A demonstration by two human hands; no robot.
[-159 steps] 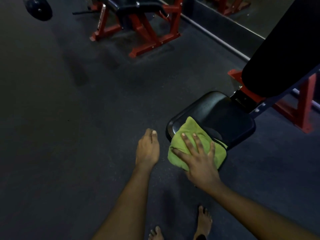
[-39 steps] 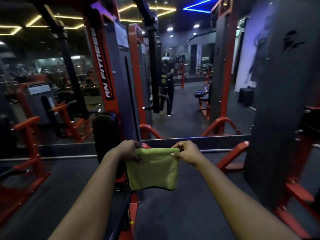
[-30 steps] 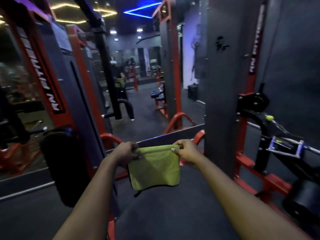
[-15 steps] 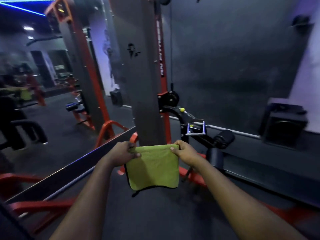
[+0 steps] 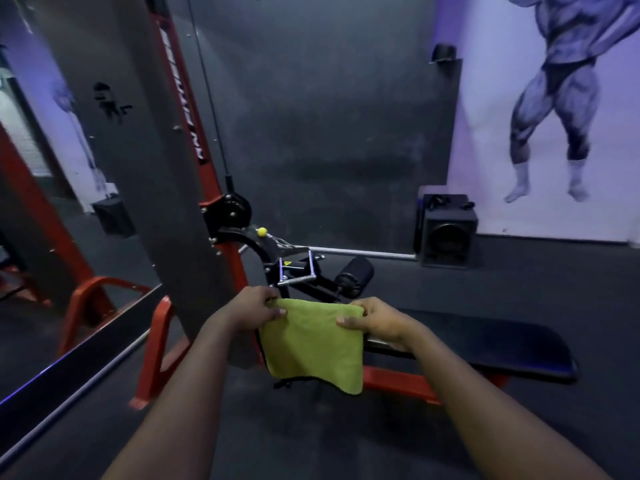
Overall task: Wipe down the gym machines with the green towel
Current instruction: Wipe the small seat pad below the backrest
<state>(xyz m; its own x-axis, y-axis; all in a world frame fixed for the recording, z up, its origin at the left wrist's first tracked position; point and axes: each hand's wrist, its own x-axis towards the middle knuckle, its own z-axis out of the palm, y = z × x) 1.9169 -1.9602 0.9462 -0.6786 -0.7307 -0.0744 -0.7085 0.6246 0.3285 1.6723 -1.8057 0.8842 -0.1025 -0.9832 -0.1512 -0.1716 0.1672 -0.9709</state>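
The room is a dim gym with a dark rubber floor (image 5: 519, 271) and a dark grey back wall (image 5: 329, 116). To the right, a pale wall carries a painted bodybuilder figure (image 5: 561, 98). A black speaker box (image 5: 448, 233) stands on the floor against the wall.

Directly ahead of you is a cable machine (image 5: 149, 168). It has a grey upright column edged by a red frame, a black pulley (image 5: 232, 211) low on the frame, and a metal handle (image 5: 296, 271) just beyond your hands. A long black bench pad (image 5: 502, 348) extends to the right on a red base.

The green towel (image 5: 313, 348) is folded and held in the air in front of you. It hangs flat from its top edge, clear of the floor, and covers the near end of the bench pad from view.

Your left hand (image 5: 254, 308) pinches the top left corner between the thumb and curled fingers. Your right hand (image 5: 377, 320) pinches the top right corner in the same manner. The top edge is stretched between the two hands.
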